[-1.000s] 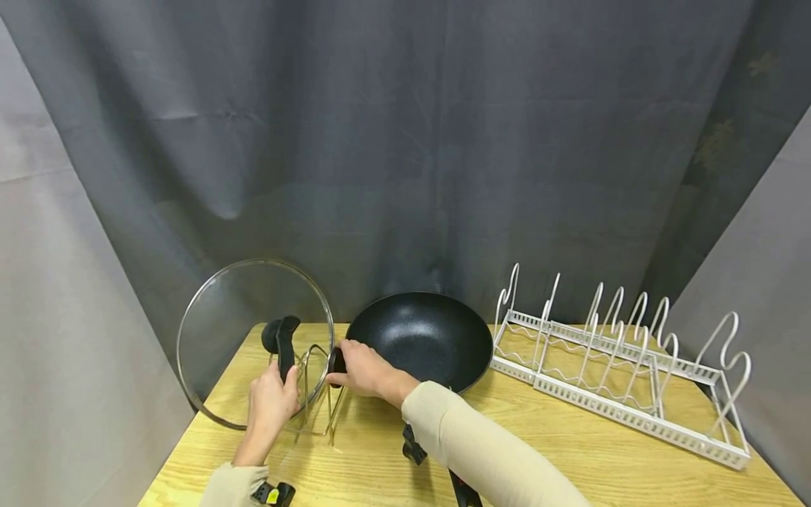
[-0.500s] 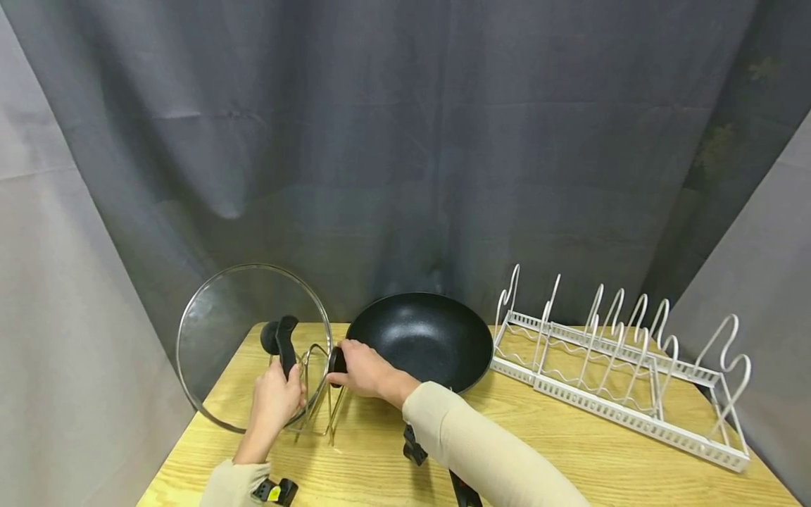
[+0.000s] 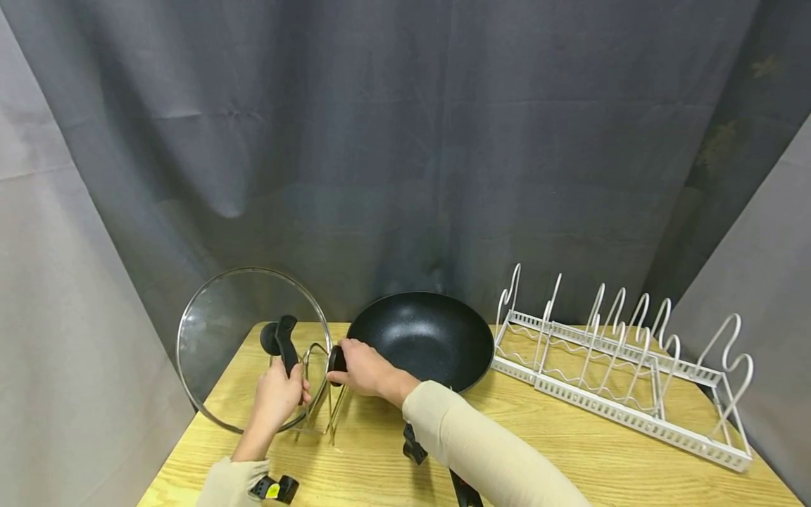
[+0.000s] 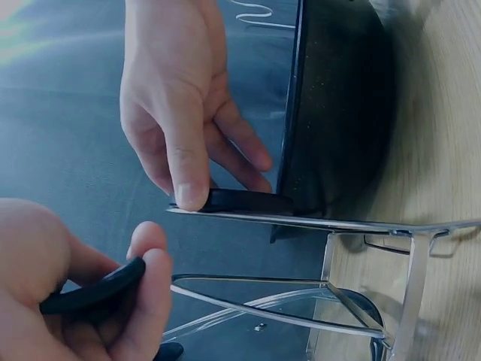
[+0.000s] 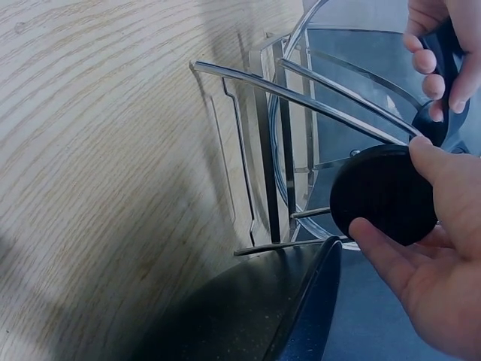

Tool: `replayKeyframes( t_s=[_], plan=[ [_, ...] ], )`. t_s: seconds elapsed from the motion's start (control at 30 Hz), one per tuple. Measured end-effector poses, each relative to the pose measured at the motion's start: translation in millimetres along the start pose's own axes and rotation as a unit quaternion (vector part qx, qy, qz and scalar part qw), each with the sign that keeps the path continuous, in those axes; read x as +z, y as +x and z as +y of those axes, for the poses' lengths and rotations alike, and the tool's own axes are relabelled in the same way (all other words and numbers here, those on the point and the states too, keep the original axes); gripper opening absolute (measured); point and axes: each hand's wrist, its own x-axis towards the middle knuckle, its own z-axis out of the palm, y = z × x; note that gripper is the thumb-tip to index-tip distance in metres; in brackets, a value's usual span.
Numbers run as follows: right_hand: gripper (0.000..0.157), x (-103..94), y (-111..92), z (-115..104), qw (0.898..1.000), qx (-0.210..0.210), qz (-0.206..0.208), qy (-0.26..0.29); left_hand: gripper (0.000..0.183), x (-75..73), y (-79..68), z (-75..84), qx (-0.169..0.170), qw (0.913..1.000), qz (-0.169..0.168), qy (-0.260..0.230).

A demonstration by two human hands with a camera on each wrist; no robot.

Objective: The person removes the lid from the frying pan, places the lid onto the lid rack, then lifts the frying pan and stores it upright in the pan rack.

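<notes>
No lettering, brand, number or sign can be read in any of the three views, and the small yellow patch [image 3: 273, 491] on the black wrist camera [image 3: 288, 489] beside the left cuff [image 3: 233, 482], though label-like, is too small to make out.
</notes>
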Motion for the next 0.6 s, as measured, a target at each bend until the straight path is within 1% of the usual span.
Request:
replayKeyframes(
  t_s=[0.27,0.6],
  plan=[
    [0.062,1.2,0.4,-0.5,1.0,-0.001,0.003,-0.004,0.018,-4.9,0.3,7.7,-0.009,0.9978,-0.033,-0.056],
    [0.055,0.5,-0.1,-0.4,1.0,0.016,0.0,0.023,0.019,-6.0,1.2,6.1,-0.023,0.9963,-0.046,-0.069]
  ],
)
